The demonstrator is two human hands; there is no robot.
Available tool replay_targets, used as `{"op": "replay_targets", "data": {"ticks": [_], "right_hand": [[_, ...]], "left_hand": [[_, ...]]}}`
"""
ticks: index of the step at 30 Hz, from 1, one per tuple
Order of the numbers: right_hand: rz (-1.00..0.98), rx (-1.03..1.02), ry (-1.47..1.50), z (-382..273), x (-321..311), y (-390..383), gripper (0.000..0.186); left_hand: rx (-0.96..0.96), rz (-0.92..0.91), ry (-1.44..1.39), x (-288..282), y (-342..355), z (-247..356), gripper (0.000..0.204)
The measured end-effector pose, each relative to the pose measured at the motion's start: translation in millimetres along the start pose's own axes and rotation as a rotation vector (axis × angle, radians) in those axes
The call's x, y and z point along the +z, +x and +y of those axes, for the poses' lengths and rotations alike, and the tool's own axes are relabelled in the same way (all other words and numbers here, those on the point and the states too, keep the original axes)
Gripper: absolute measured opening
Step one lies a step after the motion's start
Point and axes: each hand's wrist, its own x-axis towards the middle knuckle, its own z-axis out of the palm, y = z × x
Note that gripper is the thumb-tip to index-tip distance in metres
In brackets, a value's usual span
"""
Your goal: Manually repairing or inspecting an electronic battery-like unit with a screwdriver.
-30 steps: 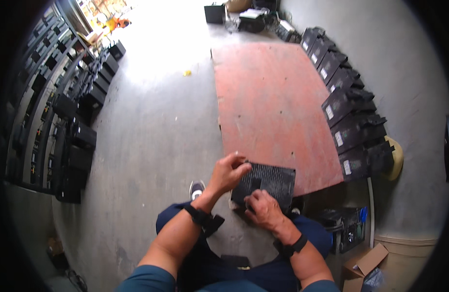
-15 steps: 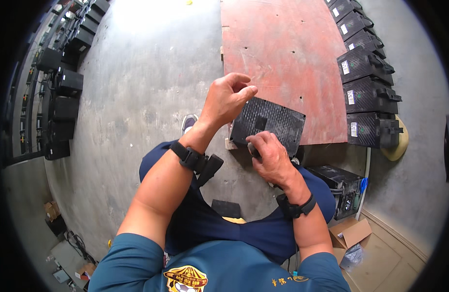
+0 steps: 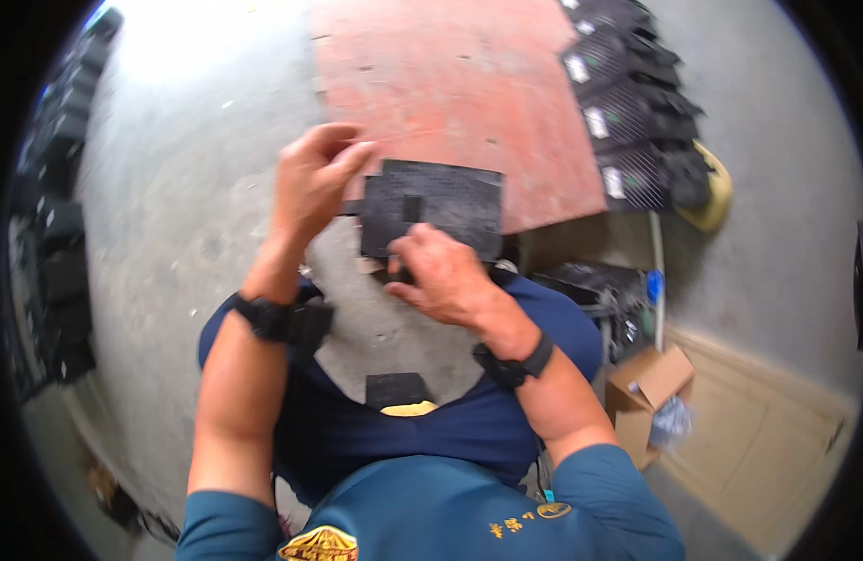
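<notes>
The black box [image 3: 455,198] lies flat at the near left corner of the red board [image 3: 460,103], right in front of you; its sides sit so close to the board's edges that a hard push from the far side could, I judge, tip it toward your knees; whether it already overhangs cannot be told. Your left hand [image 3: 312,182] hangs in the air just left of the box, thumb and forefinger slightly apart, nothing clearly seen between them; your right hand [image 3: 441,276] curls over the box's near edge, and a small dark thing [image 3: 400,269] shows by its thumb, though blur hides whether the fingers pinch it. If it is only loosely held, it could slip to the floor [image 3: 170,234]; the bulky left wrist strap [image 3: 282,321] might snag on the board's corner if that arm swings in low.

Counted: one black box; one red board; two hands; two wrist straps, the other being the right wrist strap [image 3: 514,360]; at least four black cases [image 3: 628,117] along the right side, the far ones cut off; one yellow object [image 3: 717,192] beside them; one cardboard box [image 3: 670,377]; one pale pipe [image 3: 658,318]; the dark units [image 3: 62,220] at the left rim are too blurred to count.
</notes>
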Motion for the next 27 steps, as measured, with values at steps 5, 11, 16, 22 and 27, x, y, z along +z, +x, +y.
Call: {"op": "replay_targets", "data": {"ticks": [5, 11, 16, 22, 27], "right_hand": [[0.114, -0.129, 0.033, 5, 14, 4, 0.038], [0.074, 0.029, 0.03, 8, 10, -2, 0.03], [0.151, -0.114, -0.023, 8, 14, -2, 0.031], [0.143, -0.075, -0.03, 10, 18, 3, 0.034], [0.154, -0.145, 0.024, 8, 18, 3, 0.038]], "left_hand": [[-0.115, -0.084, -0.104, -9, 0, 1, 0.033], [-0.145, -0.112, -0.038, -3, 3, 0, 0.034], [-0.145, -0.112, -0.022, -5, 3, -5, 0.035], [-0.148, -0.127, -0.013, -4, 5, -5, 0.035], [-0.152, -0.132, -0.04, -7, 6, -9, 0.033]]}}
